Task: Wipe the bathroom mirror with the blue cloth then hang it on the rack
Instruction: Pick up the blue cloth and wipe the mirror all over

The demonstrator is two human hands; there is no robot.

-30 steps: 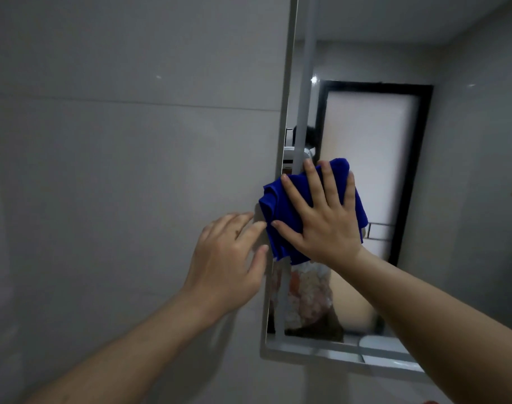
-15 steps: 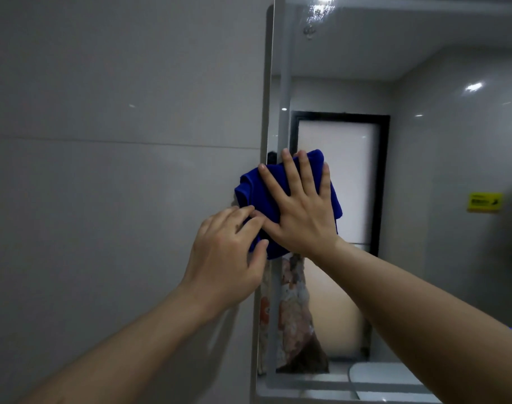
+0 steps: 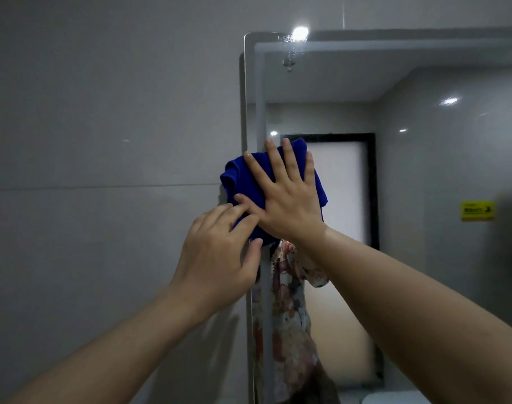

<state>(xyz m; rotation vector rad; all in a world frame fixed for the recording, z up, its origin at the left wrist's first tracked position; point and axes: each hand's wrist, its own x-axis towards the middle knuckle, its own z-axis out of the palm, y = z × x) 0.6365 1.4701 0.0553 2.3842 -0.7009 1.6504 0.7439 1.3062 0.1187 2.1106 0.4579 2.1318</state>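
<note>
The blue cloth (image 3: 240, 179) is bunched against the left edge of the bathroom mirror (image 3: 409, 170). My right hand (image 3: 286, 196) lies flat on it with fingers spread, pressing it to the glass. My left hand (image 3: 219, 258) is just below and to the left, at the mirror's left edge, its fingertips touching the cloth's lower corner beside my right thumb. No rack is in view.
A grey tiled wall (image 3: 103, 170) fills the left side. The mirror reflects a dark-framed door (image 3: 351, 185), a yellow sign (image 3: 477, 210), a ceiling light and patterned clothing (image 3: 289, 316) below my hands.
My view has tilted up, so the mirror's top corner now shows. Both hands and the cloth have slid slightly up the mirror's left edge, my left fingertips now touching the cloth.
</note>
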